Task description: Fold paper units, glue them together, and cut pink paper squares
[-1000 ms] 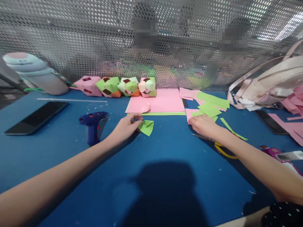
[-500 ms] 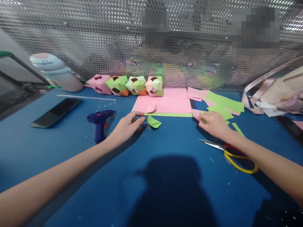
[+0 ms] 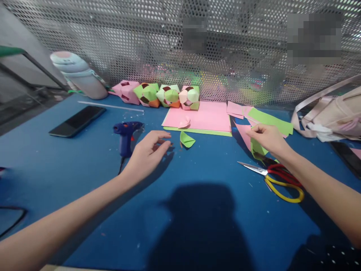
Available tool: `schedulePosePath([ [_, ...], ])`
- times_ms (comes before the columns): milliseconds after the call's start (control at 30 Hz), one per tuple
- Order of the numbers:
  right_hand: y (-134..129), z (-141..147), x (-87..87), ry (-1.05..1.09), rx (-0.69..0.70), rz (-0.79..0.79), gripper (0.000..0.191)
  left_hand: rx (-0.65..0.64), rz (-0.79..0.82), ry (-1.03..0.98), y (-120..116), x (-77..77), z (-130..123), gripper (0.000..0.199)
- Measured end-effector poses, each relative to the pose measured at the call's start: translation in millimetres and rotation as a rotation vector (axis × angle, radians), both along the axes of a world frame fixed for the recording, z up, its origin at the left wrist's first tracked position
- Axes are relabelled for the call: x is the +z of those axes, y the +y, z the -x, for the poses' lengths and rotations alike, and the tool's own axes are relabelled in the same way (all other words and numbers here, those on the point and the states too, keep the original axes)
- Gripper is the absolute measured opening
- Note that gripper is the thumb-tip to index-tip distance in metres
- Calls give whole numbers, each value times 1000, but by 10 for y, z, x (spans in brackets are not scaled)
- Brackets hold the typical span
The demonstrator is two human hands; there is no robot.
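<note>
My right hand (image 3: pixel 266 137) pinches a piece of pink paper (image 3: pixel 243 134), which hangs tilted above the blue table. Green paper (image 3: pixel 258 148) shows just under those fingers; whether it is gripped too I cannot tell. My left hand (image 3: pixel 153 148) hovers with fingers apart and nothing in them. Right of its fingertips lies a small folded green paper piece (image 3: pixel 187 139). A curled pink paper piece (image 3: pixel 184 122) rests on the pink sheets (image 3: pixel 211 116) behind. Scissors (image 3: pixel 267 172) with red and yellow handles lie below my right hand.
A blue glue gun (image 3: pixel 126 138) stands left of my left hand, near a phone (image 3: pixel 77 121). Several folded paper shapes (image 3: pixel 146 94) line the back beside a bottle (image 3: pixel 80 77). Green strips (image 3: pixel 270 119) and a bag (image 3: pixel 335 107) are at the right. Perforated metal (image 3: pixel 126 45) rises behind.
My right hand has drawn back to the right and lifted the pink paper off the pile, and it now tilts up. My left hand stays open near the folded green piece. The view has shifted slightly.
</note>
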State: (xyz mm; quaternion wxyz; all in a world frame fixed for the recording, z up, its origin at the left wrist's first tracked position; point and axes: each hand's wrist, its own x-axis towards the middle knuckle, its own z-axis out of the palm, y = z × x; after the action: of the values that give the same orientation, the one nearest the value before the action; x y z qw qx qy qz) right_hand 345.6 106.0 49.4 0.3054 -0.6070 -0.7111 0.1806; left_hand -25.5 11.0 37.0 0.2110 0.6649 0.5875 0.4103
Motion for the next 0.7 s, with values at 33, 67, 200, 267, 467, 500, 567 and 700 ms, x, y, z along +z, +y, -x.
schedulePosePath([
  [33,-40,24,29,-3,2,-27,24,-18,-25,-11,-39,2,-28,24],
  [67,-95,61,57,-6,13,-70,22,-40,-39,-27,-79,2,-63,22],
  [200,-475,356,103,-40,232,-322,9,-231,207,-250,-220,-60,-248,23],
  [267,-733,572,57,-122,433,-441,8,-363,437,-506,-263,-128,-327,30],
  [467,-1380,1264,-197,-424,789,-570,17,-512,661,-900,-254,-327,-356,35],
  [500,-1430,1352,-223,-443,812,-570,18,-508,653,-915,-246,-347,-345,31],
  [567,-1478,1478,-252,-427,829,-556,16,-471,623,-915,-235,-373,-326,24],
  [700,-1430,1535,-262,-200,707,-515,16,-437,572,-845,-238,-384,-290,18],
])
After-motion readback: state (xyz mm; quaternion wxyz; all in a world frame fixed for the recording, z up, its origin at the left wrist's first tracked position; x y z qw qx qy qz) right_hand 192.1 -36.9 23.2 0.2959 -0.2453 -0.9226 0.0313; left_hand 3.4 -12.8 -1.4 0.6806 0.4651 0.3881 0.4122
